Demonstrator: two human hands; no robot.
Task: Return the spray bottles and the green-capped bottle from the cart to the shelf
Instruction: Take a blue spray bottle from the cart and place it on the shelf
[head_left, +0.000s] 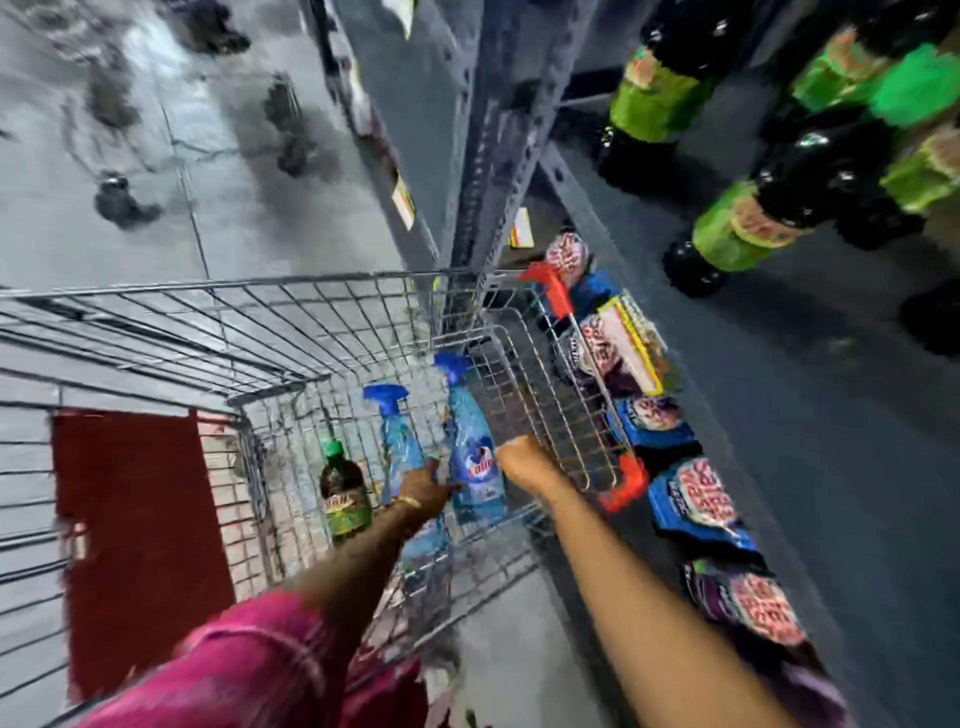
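Inside the wire cart (291, 343) lie two blue spray bottles and a dark green-capped bottle (344, 493). My left hand (423, 486) reaches into the cart and is closed around the left spray bottle (397, 441). My right hand (524, 462) is closed on the right spray bottle (470, 441), which has a blue trigger head and a labelled body. The green-capped bottle stands apart, just left of my left hand. The frame is blurred by motion.
A grey metal shelf (779, 415) rises on the right, holding dark bottles with green labels (753, 218) above and blue and purple packets (696, 499) below. A red panel (140, 530) lies in the cart's near end. Grey floor stretches away at the upper left.
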